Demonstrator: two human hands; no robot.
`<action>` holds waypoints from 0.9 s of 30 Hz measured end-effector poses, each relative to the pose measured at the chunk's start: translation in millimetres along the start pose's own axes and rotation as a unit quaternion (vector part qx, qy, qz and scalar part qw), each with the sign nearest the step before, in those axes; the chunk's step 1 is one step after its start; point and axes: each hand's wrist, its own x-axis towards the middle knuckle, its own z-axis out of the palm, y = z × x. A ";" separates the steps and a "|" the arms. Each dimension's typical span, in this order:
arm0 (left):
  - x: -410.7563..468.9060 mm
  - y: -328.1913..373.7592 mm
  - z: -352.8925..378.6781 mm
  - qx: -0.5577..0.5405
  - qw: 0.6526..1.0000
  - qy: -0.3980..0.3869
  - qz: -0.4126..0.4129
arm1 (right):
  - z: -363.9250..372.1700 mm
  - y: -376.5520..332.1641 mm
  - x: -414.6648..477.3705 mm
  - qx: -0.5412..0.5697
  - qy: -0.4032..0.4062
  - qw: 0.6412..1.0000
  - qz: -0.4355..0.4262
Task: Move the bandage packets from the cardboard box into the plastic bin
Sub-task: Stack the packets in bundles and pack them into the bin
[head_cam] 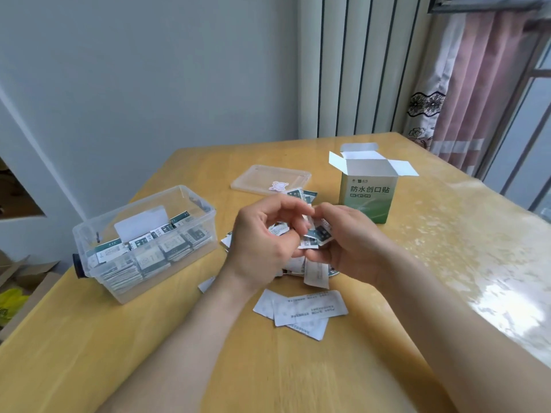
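Observation:
A green and white cardboard box stands upright at the back right of the table with its top flaps open. A clear plastic bin at the left holds rows of bandage packets. Over the middle of the table my left hand and my right hand meet, both pinching a small bunch of white and dark green packets. More packets lie loose on the wood below and behind my hands.
The bin's flat clear lid lies behind my hands. The wooden table ends close at the left and the right. A curtain and window are at the far right, cardboard on the floor at left.

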 end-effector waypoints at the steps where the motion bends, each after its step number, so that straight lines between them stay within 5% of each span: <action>1: -1.4 -0.9 -0.4 0.003 1.000 -0.017 -0.009 | -1.1 0.0 -0.2 0.010 0.011 1.000 -0.001; 6: -1.7 -2.6 -1.0 0.017 0.999 -0.034 -0.015 | 0.1 5.9 2.0 -0.006 -0.022 1.000 -0.008; 11: 6.7 -0.2 -9.2 -0.020 0.994 0.104 0.004 | -4.7 4.1 3.9 0.007 -0.051 0.998 0.021; 16: 5.8 -2.7 -10.1 -0.019 0.996 0.054 -0.072 | -1.5 4.9 -1.9 -0.022 -0.205 0.977 0.054; 21: 4.6 1.5 -3.1 -0.057 0.989 0.033 -0.130 | -6.5 2.7 -3.1 -0.055 -0.266 0.962 0.037; 24: 5.6 -1.6 -0.2 -0.003 0.986 -0.005 -0.164 | -19.7 -12.0 -5.9 -0.174 -0.157 0.972 -0.017; 25: 3.4 -6.6 -0.8 0.119 0.981 -0.033 -0.151 | -25.5 -18.0 -7.6 -0.243 -0.085 0.965 -0.043; 27: -2.7 -11.8 2.4 0.379 0.909 -0.145 -0.092 | -38.5 -27.1 -9.3 -0.390 0.054 0.915 -0.085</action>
